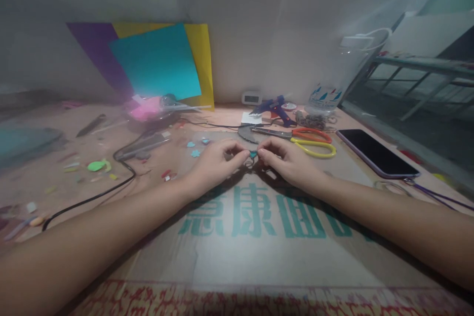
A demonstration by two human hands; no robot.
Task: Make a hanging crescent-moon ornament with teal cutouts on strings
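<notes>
My left hand (225, 160) and my right hand (287, 162) meet over the middle of the board, thumbs and forefingers pinched close together. Between the fingertips shows a small teal piece (253, 154), mostly hidden by the fingers; its kind is too small to make out. A thin ring-like loop hangs just under it. Left of my hands lie a light-blue flower cutout (195, 153) and two small light-blue heart-shaped pieces (190, 144). Scissors (313, 148) with orange and yellow handles rest just beyond my right hand. A dark curved piece lies beyond the fingertips.
A blue glue gun (276, 108) lies at the back near a small digital display (252, 98). On the right are a phone (377, 153) and a clear plastic cup (326, 91). Coloured sheets (159, 64) lean on the wall. A black cable (92, 196) and scraps lie left.
</notes>
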